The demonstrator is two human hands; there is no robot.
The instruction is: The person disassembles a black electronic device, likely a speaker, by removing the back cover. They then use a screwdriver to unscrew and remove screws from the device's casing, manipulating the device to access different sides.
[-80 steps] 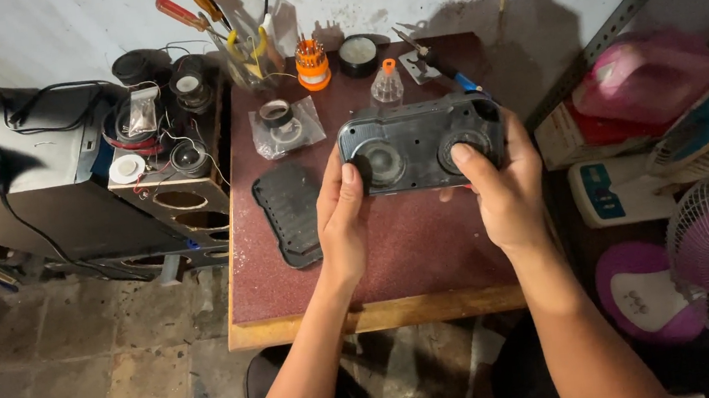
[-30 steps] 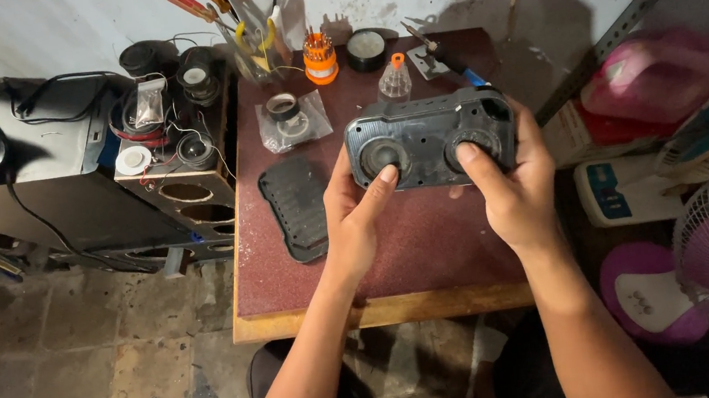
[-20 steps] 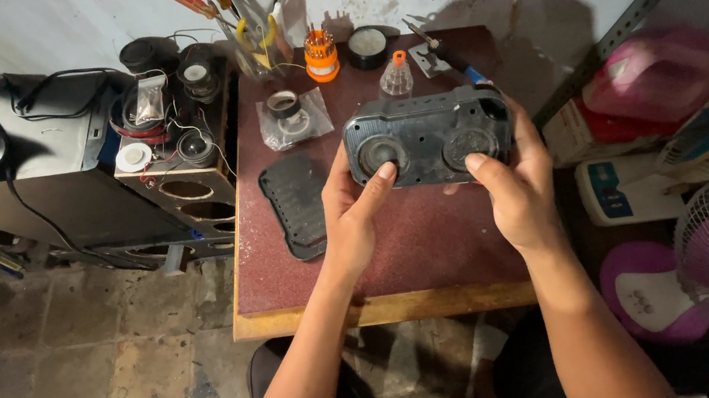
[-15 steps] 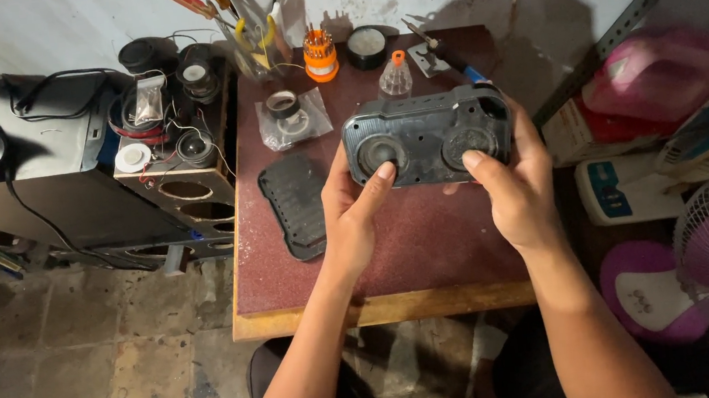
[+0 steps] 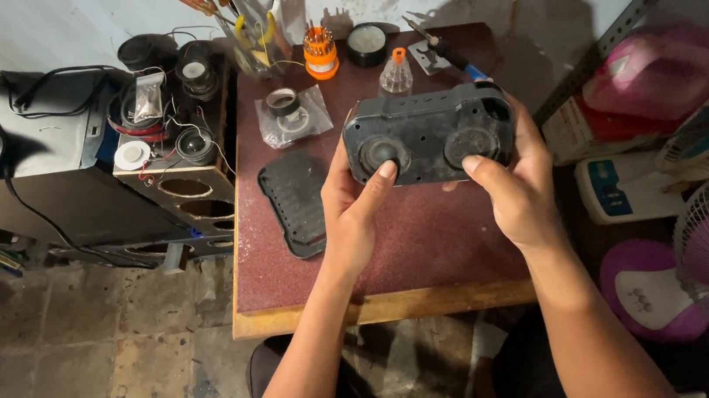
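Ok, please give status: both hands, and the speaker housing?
Left hand and right hand both grip the dark speaker housing, thumbs on its round drivers. Held above the table. Nothing in the way.

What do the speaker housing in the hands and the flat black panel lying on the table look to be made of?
Speaker housing: probably moulded plastic, dark grey and matte, judging by its rounded corners and dull, dusty sheen. The left hand and right hand hold it at its ends. Flat panel: likely the same black plastic, with moulded ribs or slots. Table: a dull reddish top with a wood-coloured front edge.
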